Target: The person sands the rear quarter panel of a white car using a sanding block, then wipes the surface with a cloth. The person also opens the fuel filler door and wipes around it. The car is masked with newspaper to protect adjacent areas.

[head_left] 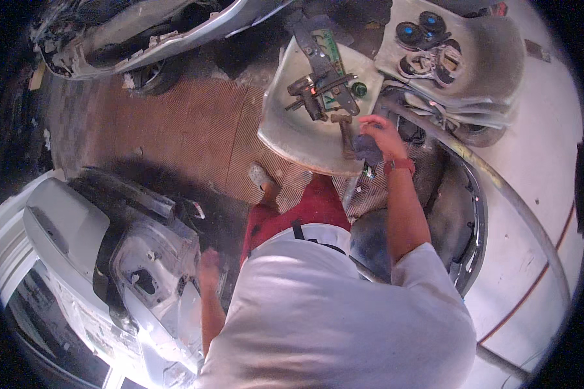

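My right hand (385, 139), with a red band at the wrist, is over the right front edge of a pale plastic chair seat (282, 139). Its fingers curl around a dark blue-grey cloth-like bundle (368, 150). Right beside the bundle lies a hammer (346, 135) on the seat. Farther back on the seat are a dark gun-shaped tool (310, 98), a long dark metal bracket (319, 61), a green strip (331, 48) and a small green round thing (359, 89). Low on the left, my left hand (209, 267) hangs near a silver car door; motion smears its fingers.
The silver car door (65, 227) stands at my left. A car bumper (194, 39) spans the far left. Stacked chairs (486, 65) at the right hold shoes (431, 63) and black discs with blue centres (420, 27). A curved pipe (499, 185) runs by a dark panel (396, 243).
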